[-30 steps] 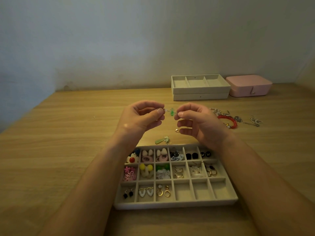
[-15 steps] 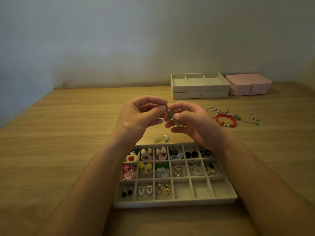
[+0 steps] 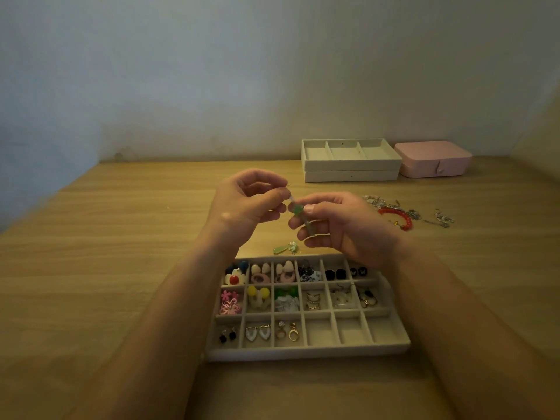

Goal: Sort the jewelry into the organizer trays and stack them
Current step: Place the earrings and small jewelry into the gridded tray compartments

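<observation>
Both hands are raised above the desk (image 3: 121, 253), just beyond the organizer tray, and both are pinching the same small item. The left hand (image 3: 245, 204) holds the thin upper end of a green earring (image 3: 297, 210) between thumb and forefinger. The right hand (image 3: 342, 227) grips its green bead and pale lower drop the same way, the other fingers curled underneath. The earring hangs tilted in the air between the fingertips, clear of the desk. Below it, on the wood just past the tray's far rim, lies a second green earring (image 3: 284, 248) with a pale leaf-shaped drop and a small whitish cluster. The organizer tray (image 3: 303, 354) sits nearest the person, between the two forearms, divided into three rows of six compartments. The far and middle rows hold colourful pairs: a red-centred flower, pink hoops, black studs, yellow balls, pink blossoms and gold bands. The three left compartments of the near row hold black studs, white heart hoops and gold rings. To the right of the right hand, a red bracelet (image 3: 400, 218) lies among a loose scatter of silver chains (image 3: 441, 218). Against the wall (image 3: 272, 71) at the back stand the stacked trays (image 3: 351, 175), the top one with three long compartments, and a pink box (image 3: 433, 159) is just beside them on the right.
</observation>
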Demonstrator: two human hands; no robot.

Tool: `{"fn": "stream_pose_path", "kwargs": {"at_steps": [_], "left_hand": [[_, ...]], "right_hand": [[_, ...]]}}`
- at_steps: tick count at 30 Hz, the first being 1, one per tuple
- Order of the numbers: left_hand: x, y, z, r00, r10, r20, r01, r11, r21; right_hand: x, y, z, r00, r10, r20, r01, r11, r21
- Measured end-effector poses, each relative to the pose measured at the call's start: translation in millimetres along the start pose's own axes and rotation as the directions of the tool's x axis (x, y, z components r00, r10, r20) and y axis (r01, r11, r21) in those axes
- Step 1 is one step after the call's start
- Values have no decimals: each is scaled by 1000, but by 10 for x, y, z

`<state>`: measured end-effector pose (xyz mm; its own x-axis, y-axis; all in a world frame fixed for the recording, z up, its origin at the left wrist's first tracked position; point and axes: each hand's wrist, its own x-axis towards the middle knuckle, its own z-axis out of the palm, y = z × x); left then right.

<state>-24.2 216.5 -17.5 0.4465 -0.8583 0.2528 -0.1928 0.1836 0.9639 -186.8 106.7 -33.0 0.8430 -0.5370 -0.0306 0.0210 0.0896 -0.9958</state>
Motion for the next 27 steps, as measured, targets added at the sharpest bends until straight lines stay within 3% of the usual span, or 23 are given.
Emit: {"fn": "stream_pose_path", "kwargs": {"at_steps": [7, 12, 22, 27], "left_hand": [[-124, 225, -16, 1000, 11, 25, -14, 992, 122], [-364, 304, -15, 999, 8, 54, -21, 968, 252], [-768, 147, 93, 983, -89, 161, 10, 900, 436], [-794, 47, 103, 973, -79, 219, -44, 861, 506]], "right_hand": [[-225, -162, 60, 995, 95, -24, -96, 993, -63], [-534, -201, 152, 989, 113, -95, -131, 966, -223], [-948, -85, 288, 950, 241, -198, -310, 798, -517], [-993, -15, 312, 964, 167, -208, -264, 713, -650]]}}
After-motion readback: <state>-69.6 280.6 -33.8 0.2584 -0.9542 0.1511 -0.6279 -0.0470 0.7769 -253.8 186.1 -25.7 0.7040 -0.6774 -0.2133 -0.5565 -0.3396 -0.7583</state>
